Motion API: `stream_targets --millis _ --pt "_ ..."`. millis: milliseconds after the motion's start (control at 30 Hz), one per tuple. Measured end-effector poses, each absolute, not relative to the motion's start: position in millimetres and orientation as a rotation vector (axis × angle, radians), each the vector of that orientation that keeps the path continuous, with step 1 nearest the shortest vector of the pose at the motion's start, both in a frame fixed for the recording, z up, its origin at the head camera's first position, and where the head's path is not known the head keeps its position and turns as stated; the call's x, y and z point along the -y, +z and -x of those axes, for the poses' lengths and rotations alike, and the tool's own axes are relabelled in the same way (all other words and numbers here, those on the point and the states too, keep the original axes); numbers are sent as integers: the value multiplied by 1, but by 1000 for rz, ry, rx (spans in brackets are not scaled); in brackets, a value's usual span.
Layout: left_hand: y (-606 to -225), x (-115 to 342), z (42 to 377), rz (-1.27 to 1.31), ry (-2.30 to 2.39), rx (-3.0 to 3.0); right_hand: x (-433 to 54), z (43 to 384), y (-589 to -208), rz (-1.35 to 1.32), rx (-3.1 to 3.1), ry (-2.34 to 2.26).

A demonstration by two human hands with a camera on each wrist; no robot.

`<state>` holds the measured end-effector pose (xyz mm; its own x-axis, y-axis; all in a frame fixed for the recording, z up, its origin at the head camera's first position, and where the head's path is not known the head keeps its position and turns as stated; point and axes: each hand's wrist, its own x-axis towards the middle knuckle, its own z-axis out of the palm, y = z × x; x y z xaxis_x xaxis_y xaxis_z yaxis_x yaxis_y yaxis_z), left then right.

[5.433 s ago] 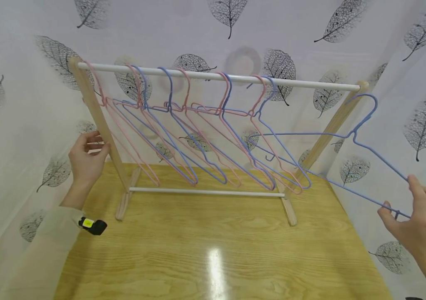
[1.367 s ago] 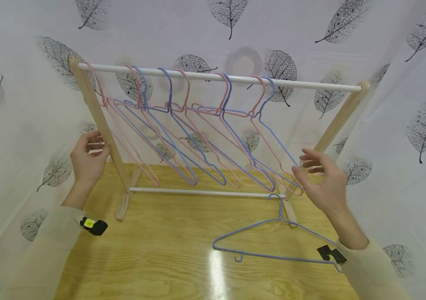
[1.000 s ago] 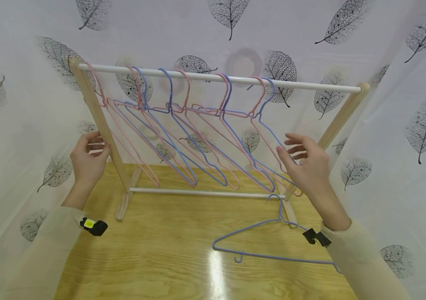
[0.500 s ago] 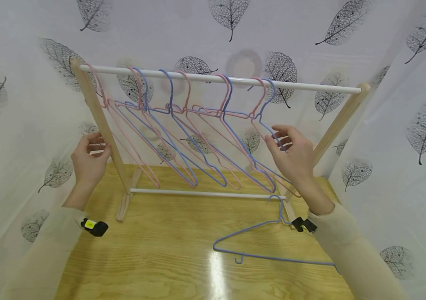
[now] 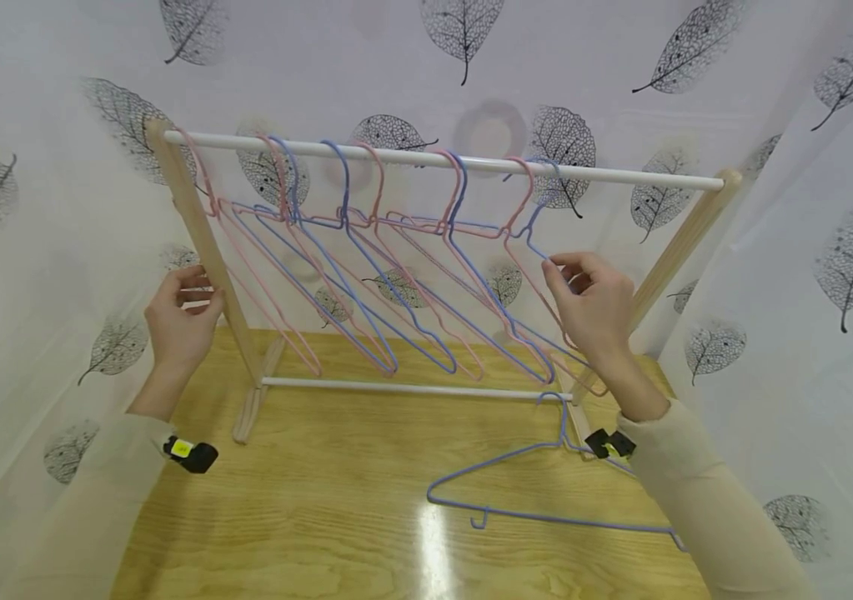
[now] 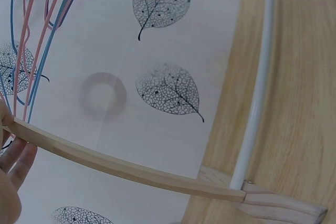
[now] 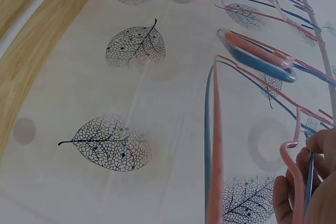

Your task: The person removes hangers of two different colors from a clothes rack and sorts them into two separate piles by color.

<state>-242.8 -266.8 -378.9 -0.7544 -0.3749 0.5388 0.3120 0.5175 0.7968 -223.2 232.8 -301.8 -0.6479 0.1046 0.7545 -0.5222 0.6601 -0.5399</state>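
Note:
At the left, my left hand (image 5: 182,321) holds the wooden post (image 5: 204,242) of a clothes rack, thumb on the near side and fingers behind. The left wrist view also shows the fingers (image 6: 23,163) around that post. My right hand (image 5: 594,308) pinches the shoulder of the rightmost hanging blue hanger (image 5: 537,247) between thumb and fingers. That hanger's hook looks blurred at the white rail (image 5: 629,176). Close beside it hangs a pink hanger (image 5: 531,185). Another blue hanger (image 5: 531,513) lies flat on the table, partly hidden by my right sleeve.
Several pink and blue hangers hang along the rail to the left, such as a blue hanger (image 5: 346,179). A lower white bar (image 5: 411,385) joins the rack's feet on the wooden table (image 5: 306,500). Leaf-patterned curtain (image 5: 786,275) surrounds the rack closely.
My right hand held a blue hanger at the right; that one now lies on the table. The hand moved left and took hold of the rightmost hanging blue hanger, whose hook shifted slightly right.

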Motion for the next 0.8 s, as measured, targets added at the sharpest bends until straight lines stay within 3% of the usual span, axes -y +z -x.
stream_targets --millis 800 --pt "-381 270 245 -41 -1280 2072 -292 187 -283 -181 1970 968"
